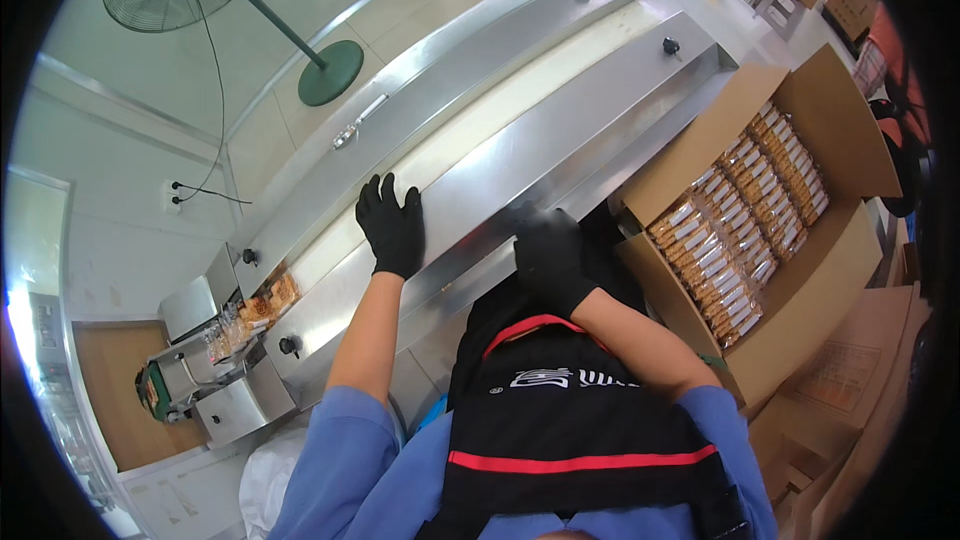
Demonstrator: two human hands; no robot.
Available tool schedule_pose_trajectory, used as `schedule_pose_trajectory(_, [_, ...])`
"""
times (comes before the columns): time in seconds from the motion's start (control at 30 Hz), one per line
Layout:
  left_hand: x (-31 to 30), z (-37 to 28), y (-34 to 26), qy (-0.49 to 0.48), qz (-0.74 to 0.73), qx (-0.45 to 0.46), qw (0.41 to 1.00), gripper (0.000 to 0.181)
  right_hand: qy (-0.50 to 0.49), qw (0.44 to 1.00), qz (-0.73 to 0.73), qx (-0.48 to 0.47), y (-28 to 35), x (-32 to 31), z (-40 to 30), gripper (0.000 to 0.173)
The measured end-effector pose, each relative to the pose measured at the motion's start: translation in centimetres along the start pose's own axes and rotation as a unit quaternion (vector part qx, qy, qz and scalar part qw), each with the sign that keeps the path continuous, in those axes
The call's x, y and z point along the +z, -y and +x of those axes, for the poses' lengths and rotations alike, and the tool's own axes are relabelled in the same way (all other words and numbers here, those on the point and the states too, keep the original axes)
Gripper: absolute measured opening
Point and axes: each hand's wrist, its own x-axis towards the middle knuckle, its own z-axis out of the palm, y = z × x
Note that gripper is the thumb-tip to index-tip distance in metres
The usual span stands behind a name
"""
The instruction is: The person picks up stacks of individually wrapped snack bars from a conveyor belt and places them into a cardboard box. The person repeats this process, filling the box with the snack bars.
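Note:
My left hand, in a black glove, lies palm down with fingers spread where the white conveyor belt meets its near steel side guard. Nothing is in it. My right hand, also gloved in black, is bent at the near steel ledge; its fingertips are blurred, and whether it holds anything is hidden. Several clear-wrapped snack packs sit at the belt's left end. To my right stands an open cardboard carton, with rows of wrapped snack packs inside.
A pen-like clear item lies on the far guard. Black knobs project from the guards. A green-based pedestal fan stands beyond the conveyor. More cardboard is at lower right, and a person in orange is at far right.

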Motion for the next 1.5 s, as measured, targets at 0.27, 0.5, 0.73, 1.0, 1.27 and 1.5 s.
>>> schedule_pose_trajectory(0.27, [0.4, 0.6, -0.2, -0.001, -0.016, 0.001, 1.000, 0.051, 0.176, 0.904, 0.288, -0.262, 9.7, 5.7, -1.8, 0.047])
schedule_pose_trajectory(0.5, [0.3, 0.2, 0.2, 0.007, -0.013, -0.040, 0.999, 0.052, -0.043, 0.960, 0.266, -0.077, 4.4, 1.5, 3.9, 0.042])
schedule_pose_trajectory(0.73, [-0.2, 0.4, -0.2, -0.005, -0.008, -0.052, 0.999, 0.053, -0.063, 0.996, 0.016, 0.065, -5.3, 2.2, 13.2, 0.069])
schedule_pose_trajectory(1.0, [-0.6, 0.6, -0.7, -0.008, -0.011, -0.058, 0.998, 0.052, -0.059, 0.997, -0.039, 0.019, -7.4, 2.4, 14.5, 0.060])
schedule_pose_trajectory(1.27, [0.3, 0.4, 0.2, -0.038, -0.012, -0.089, 0.995, 0.054, -0.047, 0.998, -0.028, 0.020, -7.9, 3.2, 15.2, 0.053])
schedule_pose_trajectory(1.5, [1.7, -0.1, 0.9, -0.092, -0.032, -0.080, 0.992, 0.061, -0.107, 0.993, -0.056, -0.001, -10.6, 6.6, 15.2, 0.051])
